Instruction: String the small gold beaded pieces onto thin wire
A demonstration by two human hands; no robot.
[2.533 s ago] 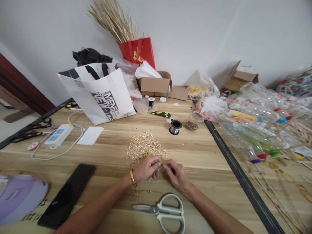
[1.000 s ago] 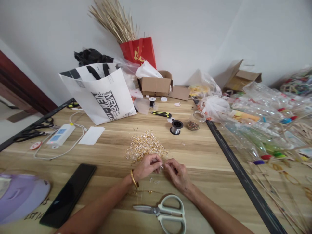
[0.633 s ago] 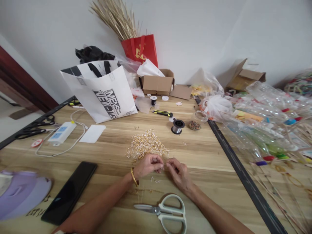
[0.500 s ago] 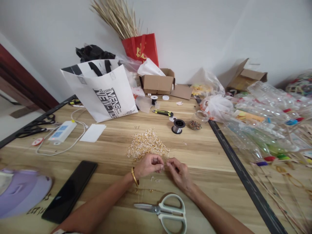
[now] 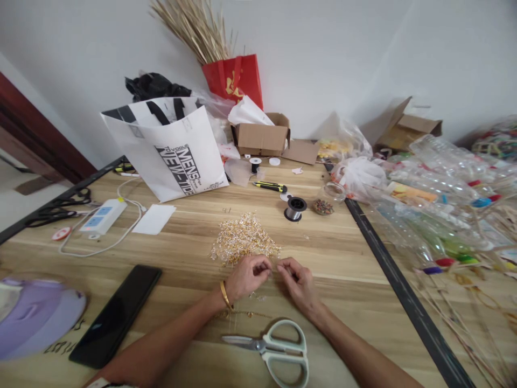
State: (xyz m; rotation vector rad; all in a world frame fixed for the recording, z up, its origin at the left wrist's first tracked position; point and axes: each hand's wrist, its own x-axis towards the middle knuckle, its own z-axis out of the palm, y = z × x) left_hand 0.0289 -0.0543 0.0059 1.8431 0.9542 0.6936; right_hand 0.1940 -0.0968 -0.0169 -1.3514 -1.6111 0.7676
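My left hand [image 5: 250, 274], with a gold bangle [image 5: 225, 294] on its wrist, is closed in a pinch at the near edge of a pile of gold and clear beads [image 5: 244, 237]. Just right of it my right hand [image 5: 297, 283] pinches too, its fingertips a small gap from the left ones. Whatever lies between the fingers is too small to make out. Below the hands a thin gold chain [image 5: 250, 314] and a few clear pieces [image 5: 257, 296] lie on the wooden table [image 5: 347, 312]. Nearest me rest scissors [image 5: 283, 353] with pale green handles, blades pointing left.
A black phone [image 5: 117, 315] and a purple visor [image 5: 40, 318] lie at left, near a power strip [image 5: 103, 216]. Beyond the beads are a wire spool [image 5: 295, 208], a yellow-black cutter [image 5: 270, 187] and a white bag [image 5: 169, 156]. Plastic bottles [image 5: 420, 231] crowd the right.
Both hands stay almost in place, still pinching. The left wrist and bangle have shifted slightly right, and the fingers have moved a little. The things on the table have not moved.
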